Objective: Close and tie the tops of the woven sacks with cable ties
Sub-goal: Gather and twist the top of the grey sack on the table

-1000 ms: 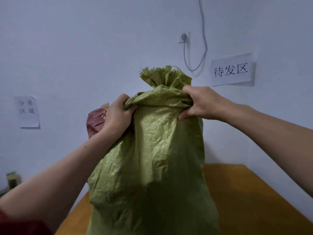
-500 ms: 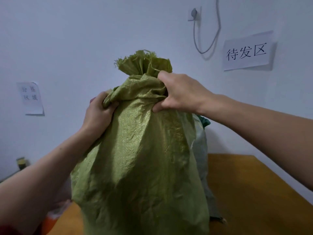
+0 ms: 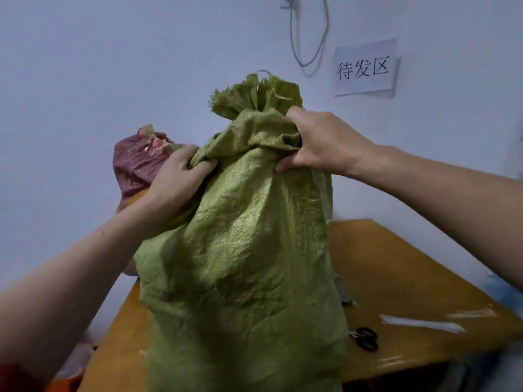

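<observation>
Here the green sack [image 3: 249, 250] stands upright on the wooden table [image 3: 396, 264], close in front of the person, with its top already gathered into a narrow neck and a frayed ruffle [image 3: 257, 94] fanning above it. Whether a tie circles that neck I cannot tell, since a roll of cloth hides it.

The woven fabric looks thin, crinkly and rather slick. The body is full and bulky but dented, so the load is probably soft and not very heavy. The best hold is likely the bunched cloth just under the neck, where folds give the fingers something to bite.

That is where both hands are. The left hand [image 3: 177, 179] has its fingers curled tight into a fold on the sack's left shoulder, forearm reaching up from below. The right hand [image 3: 319, 142] clamps the rolled cloth beside the neck, knuckles up and thumb tucked beneath, arm coming in level from the right.

Behind the left hand leans a reddish sack [image 3: 133, 162]. Scissors [image 3: 365, 338] lie on the table to the right, near a blurred white bundle [image 3: 418, 323], perhaps cable ties. A paper sign [image 3: 365, 69] hangs on the wall.
</observation>
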